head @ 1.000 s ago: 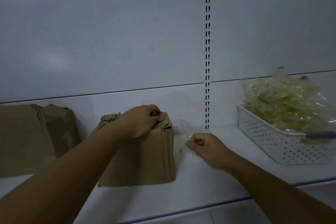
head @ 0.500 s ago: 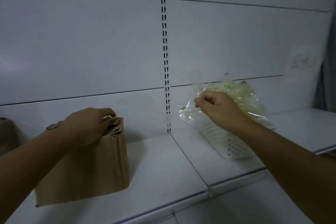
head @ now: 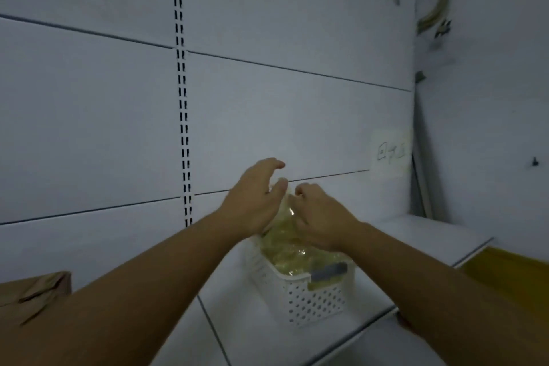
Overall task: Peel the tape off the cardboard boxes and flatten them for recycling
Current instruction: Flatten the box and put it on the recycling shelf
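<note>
Both touch tape wad point(head: 282, 244); left hand point(head: 252, 202) spread, right hand point(head: 320, 217) pinching.

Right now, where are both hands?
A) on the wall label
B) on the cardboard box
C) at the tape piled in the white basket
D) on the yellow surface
C: the left hand and right hand meet over the tape heaped in the basket, while the box sits apart at lower left with no hand on it.
</note>
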A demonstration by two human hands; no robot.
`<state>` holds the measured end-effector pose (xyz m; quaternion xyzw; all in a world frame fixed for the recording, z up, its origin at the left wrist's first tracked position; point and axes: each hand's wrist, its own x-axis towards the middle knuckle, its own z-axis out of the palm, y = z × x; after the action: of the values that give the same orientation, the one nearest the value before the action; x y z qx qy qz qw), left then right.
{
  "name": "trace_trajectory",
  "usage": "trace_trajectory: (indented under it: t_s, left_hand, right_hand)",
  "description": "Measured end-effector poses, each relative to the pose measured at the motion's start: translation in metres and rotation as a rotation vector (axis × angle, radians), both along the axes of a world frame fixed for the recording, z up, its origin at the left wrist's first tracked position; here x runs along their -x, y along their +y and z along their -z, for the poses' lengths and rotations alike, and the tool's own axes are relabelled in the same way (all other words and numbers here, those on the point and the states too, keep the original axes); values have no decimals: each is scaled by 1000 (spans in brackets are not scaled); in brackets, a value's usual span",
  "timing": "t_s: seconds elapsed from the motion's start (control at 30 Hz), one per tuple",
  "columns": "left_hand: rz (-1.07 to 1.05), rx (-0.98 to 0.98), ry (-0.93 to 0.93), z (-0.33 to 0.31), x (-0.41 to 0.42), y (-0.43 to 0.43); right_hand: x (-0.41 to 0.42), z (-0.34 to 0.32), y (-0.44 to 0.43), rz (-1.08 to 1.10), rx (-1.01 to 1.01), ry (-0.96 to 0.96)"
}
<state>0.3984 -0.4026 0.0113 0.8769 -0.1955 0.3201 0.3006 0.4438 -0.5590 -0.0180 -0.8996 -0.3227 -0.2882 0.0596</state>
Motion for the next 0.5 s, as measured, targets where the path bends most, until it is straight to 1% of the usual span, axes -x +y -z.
trace_trajectory:
  t_s: [0.1,0.17,0.23,0.27,0.3,0.33,0.4,0.5]
  left_hand:
    - [-12,-126,245,20,-53,-17]
    - [18,-121,385,38,-75,-21]
    - [66,-110,427,57,-87,-24]
    - [79,-108,419,65,-91,-23]
    - [88,-106,409,71,-94,-22]
    - [94,-113,396,75,-97,-22]
    - [90,-169,347,80,-100,-21]
    - [46,-265,308,86,-105,-20]
  right_hand:
    - [-4,23,13,-79,-81,-33]
    - [-7,32,10,-34,-89,-13]
    - [-7,41,1,-5,-57,65]
    - [-7,44,-5,-17,-77,118]
    - [-5,47,-11,-41,-140,172]
    - [-3,48,-18,-77,-252,227]
    - [1,48,-27,-164,-584,294]
    - [8,46,-29,-208,-1019,211]
